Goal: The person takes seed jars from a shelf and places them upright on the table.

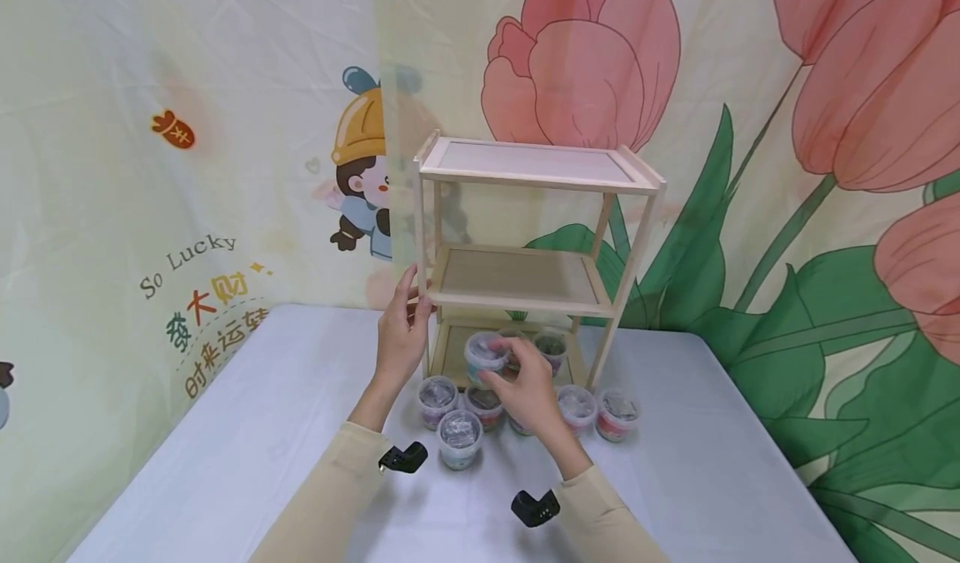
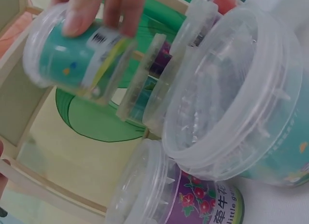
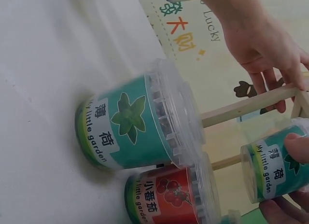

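My right hand [image 1: 531,386] pinches a teal-labelled lidded plastic cup [image 1: 482,361] between thumb and fingers, in front of the bottom shelf of a small wooden rack [image 1: 517,301]. Its label, with a mint leaf and "My little garden", shows in the right wrist view. With its fingers around the rack's left post near the middle shelf, my left hand [image 1: 402,330] holds the rack. Two more cups, one dark [image 1: 551,346], stand on the bottom shelf behind my right hand. A second mint cup [image 3: 128,122] stands nearest me on the table, beside a red tomato-labelled cup [image 3: 161,195].
Before the rack, several lidded cups stand in a loose row, among them a purple-labelled one [image 1: 437,402] on the left and a red one [image 1: 617,416] on the right. A white cloth covers the table [image 1: 720,480]. Behind hangs a printed curtain [image 1: 300,130].
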### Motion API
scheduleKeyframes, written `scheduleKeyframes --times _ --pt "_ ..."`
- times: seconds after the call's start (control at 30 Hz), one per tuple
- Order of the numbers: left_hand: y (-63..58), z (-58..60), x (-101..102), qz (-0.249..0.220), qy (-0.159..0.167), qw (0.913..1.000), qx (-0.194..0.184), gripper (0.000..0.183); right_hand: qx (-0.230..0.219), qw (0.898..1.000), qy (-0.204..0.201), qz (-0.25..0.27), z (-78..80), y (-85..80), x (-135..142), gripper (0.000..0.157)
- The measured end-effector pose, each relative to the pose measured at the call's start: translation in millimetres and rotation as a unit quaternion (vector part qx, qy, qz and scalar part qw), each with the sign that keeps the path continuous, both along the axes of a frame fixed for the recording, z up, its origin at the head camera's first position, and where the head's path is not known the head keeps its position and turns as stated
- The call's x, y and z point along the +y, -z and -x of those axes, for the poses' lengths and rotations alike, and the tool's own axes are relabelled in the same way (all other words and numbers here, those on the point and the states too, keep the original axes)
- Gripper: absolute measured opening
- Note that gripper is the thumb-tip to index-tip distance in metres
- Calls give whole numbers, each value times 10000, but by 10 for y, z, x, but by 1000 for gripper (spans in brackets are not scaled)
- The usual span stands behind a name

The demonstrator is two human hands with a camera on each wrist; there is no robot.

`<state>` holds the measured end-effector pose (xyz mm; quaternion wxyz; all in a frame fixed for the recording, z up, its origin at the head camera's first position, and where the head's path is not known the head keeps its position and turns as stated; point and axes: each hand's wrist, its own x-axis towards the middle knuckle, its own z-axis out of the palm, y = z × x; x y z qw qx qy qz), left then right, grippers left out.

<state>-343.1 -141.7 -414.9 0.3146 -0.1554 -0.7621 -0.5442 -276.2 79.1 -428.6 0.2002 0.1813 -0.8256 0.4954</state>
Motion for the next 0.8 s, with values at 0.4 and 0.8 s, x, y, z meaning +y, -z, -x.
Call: scheduleKeyframes --times 0.4,0.8 --pt "-45 -23 8 -83 74 9999 -85 55 -450 9989 159 -38 -359 71 243 39" --pt "-73 -27 39 -162 -2 9998 -131 55 -807 9959 400 75 -642 212 378 44"
